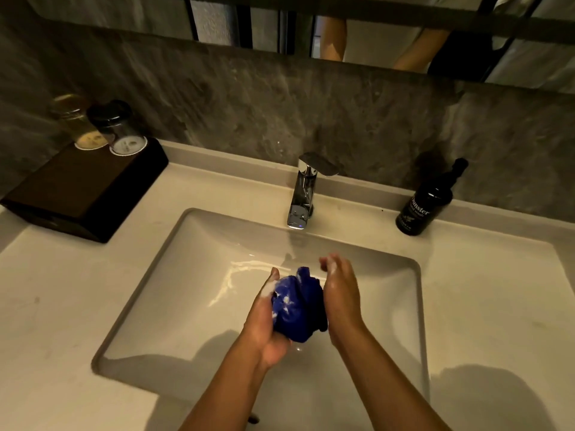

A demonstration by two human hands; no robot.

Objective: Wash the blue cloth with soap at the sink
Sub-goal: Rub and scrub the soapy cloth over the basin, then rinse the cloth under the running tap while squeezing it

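Note:
A wet blue cloth point(298, 306), bunched into a ball and flecked with white soap suds, is pressed between both palms over the white sink basin point(193, 275). My left hand point(264, 321) cups it from the left and below, with foam on the thumb. My right hand point(340, 293) presses against its right side, fingers stretched out toward the tap. The chrome faucet point(303, 191) stands at the back of the basin; whether water is running cannot be told.
A black pump bottle of hand wash point(426, 203) stands on the counter right of the faucet. At the back left a dark wooden box point(84, 188) holds two glass jars point(121, 129). The pale counter point(497, 306) surrounds the basin; a mirror hangs above.

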